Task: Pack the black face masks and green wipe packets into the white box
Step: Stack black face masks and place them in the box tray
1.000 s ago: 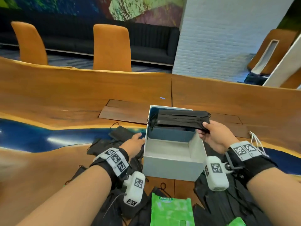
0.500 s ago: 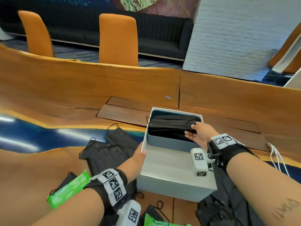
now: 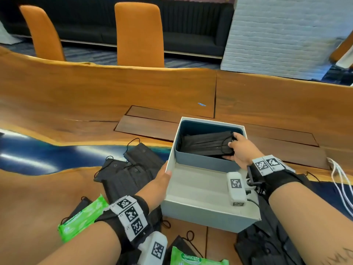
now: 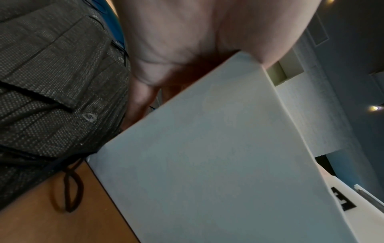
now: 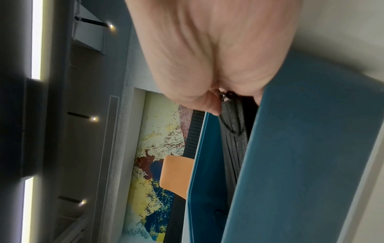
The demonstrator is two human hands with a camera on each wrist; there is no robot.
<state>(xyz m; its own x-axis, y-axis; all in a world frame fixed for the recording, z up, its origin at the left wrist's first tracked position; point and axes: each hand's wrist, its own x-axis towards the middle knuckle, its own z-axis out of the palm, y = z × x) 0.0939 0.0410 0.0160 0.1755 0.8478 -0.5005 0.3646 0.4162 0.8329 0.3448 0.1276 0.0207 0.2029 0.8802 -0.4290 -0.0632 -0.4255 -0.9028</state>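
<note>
The white box (image 3: 200, 213) stands open on the wooden table, with a blue-lined far compartment and a white near one. My right hand (image 3: 238, 150) pinches a stack of black face masks (image 3: 204, 146) that lies low inside the blue compartment. In the right wrist view the masks (image 5: 232, 131) sit between the blue walls (image 5: 301, 148), below my right hand (image 5: 218, 102). My left hand (image 3: 164, 173) grips the box's left wall, thumb at the rim. The left wrist view shows that wall (image 4: 207, 148) against my palm. Loose black masks (image 3: 129, 175) lie left of the box.
Green wipe packets lie at the near left (image 3: 84, 217) and the bottom edge (image 3: 194, 259). More black masks (image 3: 267, 245) are piled to the right of the box. White cords (image 3: 342, 184) hang at the far right. Two orange chairs (image 3: 139, 35) stand beyond the table.
My right hand has lowered the stack of masks from above the box down into the blue compartment. My left hand has taken hold of the box's left wall.
</note>
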